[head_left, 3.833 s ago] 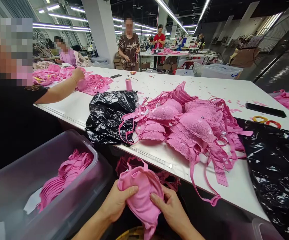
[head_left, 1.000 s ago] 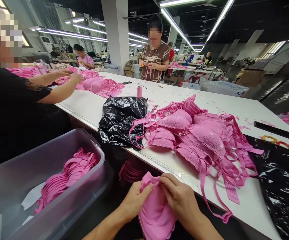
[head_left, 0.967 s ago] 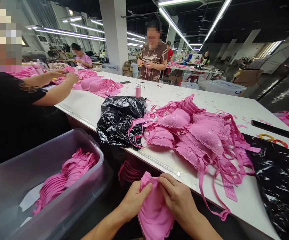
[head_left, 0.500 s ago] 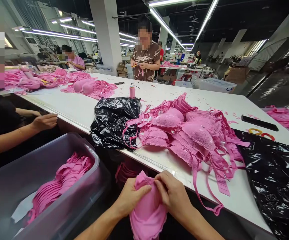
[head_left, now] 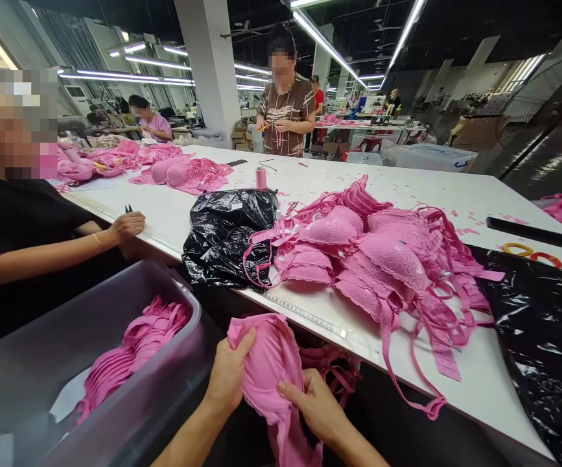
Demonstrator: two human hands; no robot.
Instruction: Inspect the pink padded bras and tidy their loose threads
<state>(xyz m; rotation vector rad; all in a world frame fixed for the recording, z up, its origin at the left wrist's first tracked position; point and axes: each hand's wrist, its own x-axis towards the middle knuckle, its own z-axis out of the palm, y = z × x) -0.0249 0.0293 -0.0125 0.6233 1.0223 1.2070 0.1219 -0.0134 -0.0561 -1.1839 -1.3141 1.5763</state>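
Observation:
In front of the table edge I hold a pink bra (head_left: 268, 363) with its smooth cup facing up. My left hand (head_left: 229, 370) grips its upper left side, thumb on top. Lower down on the right, my right hand (head_left: 317, 402) pinches the fabric between thumb and fingers. Part of the bra hangs below and runs out of the frame. Just beyond, a heap of pink lace bras (head_left: 387, 253) lies on the white table (head_left: 304, 318), with straps dangling over the edge.
A grey plastic bin (head_left: 190, 305) at left holds stacked pink pieces (head_left: 115, 370). Beside it a co-worker's hand (head_left: 128, 226) rests by the table. Black plastic bags (head_left: 229, 237), a pink thread spool (head_left: 260, 178) and scissors (head_left: 528, 253) lie about. Another person (head_left: 285, 97) stands across the table.
The bra has come up and slightly left in my hands. My right hand has moved from the top edge down to the lower right side. The co-worker at left has leaned in.

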